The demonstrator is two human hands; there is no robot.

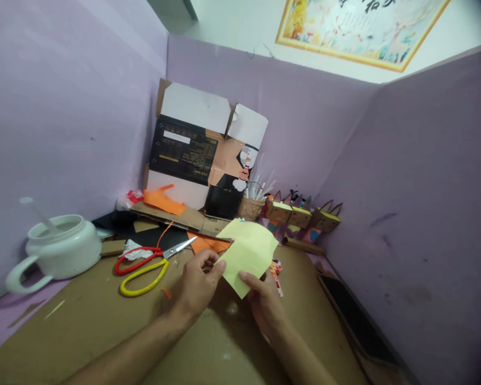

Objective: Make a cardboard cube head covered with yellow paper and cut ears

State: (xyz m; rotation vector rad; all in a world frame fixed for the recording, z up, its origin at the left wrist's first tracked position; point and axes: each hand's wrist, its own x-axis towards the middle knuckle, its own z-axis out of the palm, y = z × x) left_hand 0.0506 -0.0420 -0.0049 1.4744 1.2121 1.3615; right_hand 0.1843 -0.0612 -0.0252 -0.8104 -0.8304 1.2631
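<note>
A sheet of pale yellow paper is held up above the cardboard table top, its upper part curving away from me. My left hand pinches its left edge between thumb and fingers. On the lower right, my right hand grips the same sheet, thumb on the front and the other fingers hidden behind. Left of my left hand lies a pair of scissors with one red and one yellow handle, blades apart. A small patterned red and pink piece shows partly behind the paper.
On the left stands a white mug with a stick in it. Orange paper and a flattened box are at the back. Several cardboard animal figures stand beside a woven pot. A dark tray-like object lies right.
</note>
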